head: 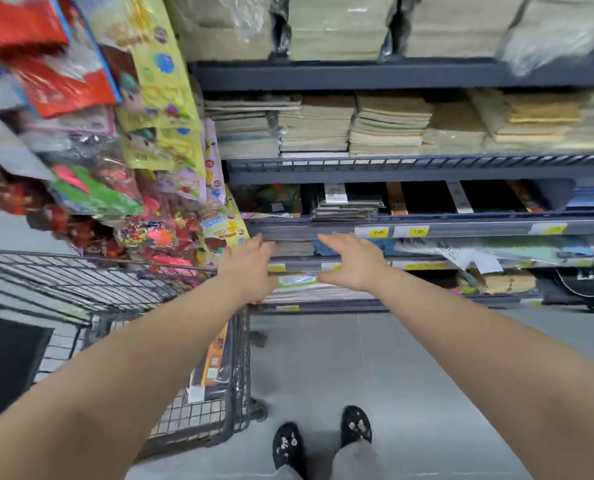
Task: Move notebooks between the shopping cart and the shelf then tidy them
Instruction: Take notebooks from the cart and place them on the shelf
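Both my arms reach forward toward the dark metal shelf (427,230). My left hand (249,263) and my right hand (352,261) hover side by side with fingers stretched out, empty, in front of the lower shelf levels. A small stack of dark notebooks (346,206) lies on the level just above my hands. Flat notebooks (302,289) lie on a lower level behind my hands. The wire shopping cart (198,420) stands at my left, and a notebook with an orange cover (212,362) leans inside it.
Higher shelf levels hold thick stacks of beige paper pads (389,126). Colourful toy packets (157,133) hang at the left of the shelf, above the cart. Yellow price tags (410,232) line the shelf edge. Grey floor and my two feet (323,441) are below.
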`<state>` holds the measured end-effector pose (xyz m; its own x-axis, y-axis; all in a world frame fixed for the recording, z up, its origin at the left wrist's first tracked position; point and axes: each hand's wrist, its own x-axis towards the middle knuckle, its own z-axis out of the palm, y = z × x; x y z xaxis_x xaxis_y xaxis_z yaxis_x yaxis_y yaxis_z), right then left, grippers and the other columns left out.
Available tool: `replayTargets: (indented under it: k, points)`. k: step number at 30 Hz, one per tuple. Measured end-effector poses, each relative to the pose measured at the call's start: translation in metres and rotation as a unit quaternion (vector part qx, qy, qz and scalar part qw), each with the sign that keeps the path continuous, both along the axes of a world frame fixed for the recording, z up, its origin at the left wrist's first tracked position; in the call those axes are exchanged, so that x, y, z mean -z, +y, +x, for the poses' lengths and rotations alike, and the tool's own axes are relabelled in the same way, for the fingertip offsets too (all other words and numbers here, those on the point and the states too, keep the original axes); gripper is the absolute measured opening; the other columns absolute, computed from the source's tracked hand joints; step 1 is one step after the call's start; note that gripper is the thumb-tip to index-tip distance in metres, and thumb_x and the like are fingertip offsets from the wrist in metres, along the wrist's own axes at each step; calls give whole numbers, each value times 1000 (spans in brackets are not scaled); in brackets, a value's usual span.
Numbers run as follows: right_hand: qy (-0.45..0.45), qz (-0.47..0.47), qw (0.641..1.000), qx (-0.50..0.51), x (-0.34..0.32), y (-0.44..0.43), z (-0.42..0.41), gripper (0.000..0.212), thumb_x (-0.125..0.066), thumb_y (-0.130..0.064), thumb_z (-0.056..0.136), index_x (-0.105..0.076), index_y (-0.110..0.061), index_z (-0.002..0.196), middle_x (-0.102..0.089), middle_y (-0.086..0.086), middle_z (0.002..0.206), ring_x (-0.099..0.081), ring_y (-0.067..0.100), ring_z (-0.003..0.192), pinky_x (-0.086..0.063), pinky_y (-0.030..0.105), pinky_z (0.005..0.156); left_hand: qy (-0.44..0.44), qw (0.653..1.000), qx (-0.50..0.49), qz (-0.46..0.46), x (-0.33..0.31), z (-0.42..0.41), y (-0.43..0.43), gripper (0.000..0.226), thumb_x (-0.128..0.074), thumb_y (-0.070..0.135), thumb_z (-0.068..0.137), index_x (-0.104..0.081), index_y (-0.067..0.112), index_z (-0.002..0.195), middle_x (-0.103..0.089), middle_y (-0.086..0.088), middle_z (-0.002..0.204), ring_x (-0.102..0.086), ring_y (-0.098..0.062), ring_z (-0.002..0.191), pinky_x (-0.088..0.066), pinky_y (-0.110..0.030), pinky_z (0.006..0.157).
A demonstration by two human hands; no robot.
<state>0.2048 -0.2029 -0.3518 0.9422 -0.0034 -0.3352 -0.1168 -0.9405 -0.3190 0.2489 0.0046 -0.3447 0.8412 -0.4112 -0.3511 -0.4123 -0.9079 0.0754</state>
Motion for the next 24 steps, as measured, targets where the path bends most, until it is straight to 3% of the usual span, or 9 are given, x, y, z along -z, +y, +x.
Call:
replayTargets:
  k: [7,14,18,24]
  points:
    - [-56,-179,964,-189,-33,50,-40,86,-52,-58,85,-4,-34,152,-1,0,161,1,26,148,-3,53,116,-92,995,-49,10,-31,-67,66,74,-54,42,85,-23,19,148,-13,-10,159,-15,-27,145,-18,-51,115]
    - [-102,-154,946,-265,-24,95,-84,82,-51,-54,87,-6,-32,151,-6,1,161,-1,24,148,-2,53,117,-89,971,-221,-6,-18,-168,117,67,-49,36,88,-23,22,148,-11,-5,160,-9,-25,147,-9,-50,118]
    - [-118,-109,940,-300,-11,125,-117,77,-50,-49,89,-8,-32,151,-9,1,161,-4,24,148,-5,52,117,-148,955,-256,-40,-1,-237,126,62,-52,31,86,-32,26,145,-12,2,160,-5,-18,148,-4,-51,117]
    - [-111,-75,932,-338,1,181,-150,79,-54,-48,86,-12,-32,151,-11,0,160,-5,22,148,-7,48,118,-154,951,-265,-40,4,-304,148,62,-51,27,85,-35,24,144,-18,-2,159,-13,-20,147,6,-49,115]
